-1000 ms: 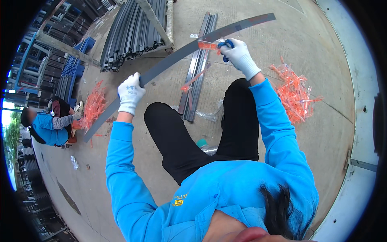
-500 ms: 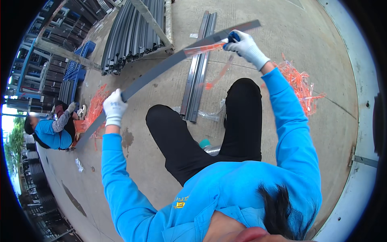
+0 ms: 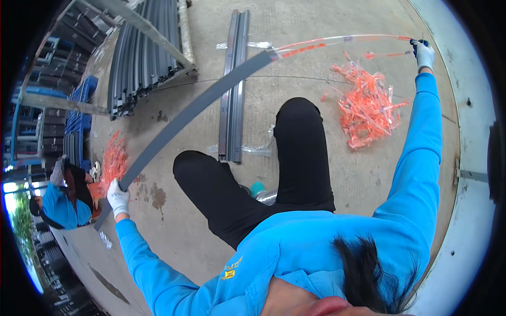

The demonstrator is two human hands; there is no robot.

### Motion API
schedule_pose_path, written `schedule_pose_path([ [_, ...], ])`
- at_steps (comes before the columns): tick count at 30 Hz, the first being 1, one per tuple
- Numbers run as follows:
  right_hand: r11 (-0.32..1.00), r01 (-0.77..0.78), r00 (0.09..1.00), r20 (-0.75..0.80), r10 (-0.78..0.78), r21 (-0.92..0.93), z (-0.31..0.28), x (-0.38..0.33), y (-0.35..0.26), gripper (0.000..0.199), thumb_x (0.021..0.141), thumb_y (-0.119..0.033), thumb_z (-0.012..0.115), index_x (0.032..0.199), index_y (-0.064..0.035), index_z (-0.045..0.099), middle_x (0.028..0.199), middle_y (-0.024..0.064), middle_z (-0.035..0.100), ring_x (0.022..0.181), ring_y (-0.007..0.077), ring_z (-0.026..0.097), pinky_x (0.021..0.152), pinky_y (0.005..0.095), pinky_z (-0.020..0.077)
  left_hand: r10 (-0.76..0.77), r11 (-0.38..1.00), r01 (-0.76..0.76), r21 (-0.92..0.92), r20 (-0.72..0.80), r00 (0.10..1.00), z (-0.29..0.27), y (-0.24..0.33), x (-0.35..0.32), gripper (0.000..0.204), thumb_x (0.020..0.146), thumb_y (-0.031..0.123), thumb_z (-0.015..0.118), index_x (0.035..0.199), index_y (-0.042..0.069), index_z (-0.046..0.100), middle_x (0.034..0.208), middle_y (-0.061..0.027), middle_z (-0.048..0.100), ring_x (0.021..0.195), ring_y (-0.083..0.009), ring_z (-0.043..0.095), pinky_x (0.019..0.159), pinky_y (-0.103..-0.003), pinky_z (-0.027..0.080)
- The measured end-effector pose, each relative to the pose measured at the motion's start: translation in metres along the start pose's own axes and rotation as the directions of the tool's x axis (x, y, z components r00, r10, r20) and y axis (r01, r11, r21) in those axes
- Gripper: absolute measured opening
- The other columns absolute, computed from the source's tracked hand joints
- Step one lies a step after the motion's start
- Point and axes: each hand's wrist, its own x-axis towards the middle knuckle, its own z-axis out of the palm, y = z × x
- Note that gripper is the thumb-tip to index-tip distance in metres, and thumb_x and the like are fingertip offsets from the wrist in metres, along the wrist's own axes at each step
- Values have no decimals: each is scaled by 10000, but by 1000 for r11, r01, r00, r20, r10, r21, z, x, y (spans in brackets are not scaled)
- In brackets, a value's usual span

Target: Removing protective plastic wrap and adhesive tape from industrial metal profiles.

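A long grey metal strip (image 3: 190,108) slants across in front of me, its far end up to the right. My left hand (image 3: 118,197), in a white glove, is closed round it near its lower left part. Out at the far right my gloved right hand (image 3: 423,54) is closed on a clear and orange plastic film strip (image 3: 337,40). That film stretches taut from the hand to the metal strip's far end. A loose orange tail of film (image 3: 387,55) also hangs from the right hand. Two grey metal profiles (image 3: 234,89) lie side by side on the floor beyond my knees.
A heap of orange film scraps (image 3: 366,105) lies on the floor at right, another film heap (image 3: 114,158) at left. A rack of grey profiles (image 3: 147,47) stands far left. Another person (image 3: 66,200) sits at left. A teal-capped bottle (image 3: 258,189) is between my legs. A white wall edge (image 3: 474,158) runs at right.
My right hand has swung far right, drawing the film off the metal strip's far end. My left hand has moved left and down with the strip.
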Motion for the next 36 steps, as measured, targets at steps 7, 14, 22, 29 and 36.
schedule_pose_path([
  [7,938,-184,978,-153,144,-293,-99,41,107,230,793,-264,645,843,-42,679,727,40,651,675,209,597,588,287,456,-396,918,373,135,318,861,-39,-9,-30,234,791,152,572,1005,60,589,833,-160,648,743,-359,610,697,-378,488],
  [14,890,-430,890,91,446,-155,-99,-53,193,221,791,-264,662,845,-50,679,701,31,639,594,172,572,507,256,406,-485,872,472,132,371,792,-100,67,-42,198,730,111,558,907,27,584,789,-164,656,697,-379,606,678,-398,484],
  [22,746,-666,656,467,593,-12,-52,-177,255,214,787,-265,680,846,-60,678,671,21,626,502,128,543,415,220,349,-437,886,464,3,342,832,-39,17,-85,226,658,68,561,874,16,600,751,-148,654,659,-342,598,656,-370,478],
  [29,934,-271,928,197,318,-230,-122,-156,276,350,833,-356,621,1046,-84,570,848,95,608,627,211,578,554,295,418,-546,685,671,-284,409,731,-42,11,-141,222,633,107,644,841,29,635,713,-89,642,617,-257,576,623,-323,477],
  [36,994,17,998,55,-23,105,-63,-146,116,458,889,-266,602,1275,-34,522,1136,76,624,719,112,584,632,209,489,-636,460,780,-424,455,623,-7,74,-64,404,633,189,722,973,5,605,760,-106,633,565,-199,562,485,-289,457],
])
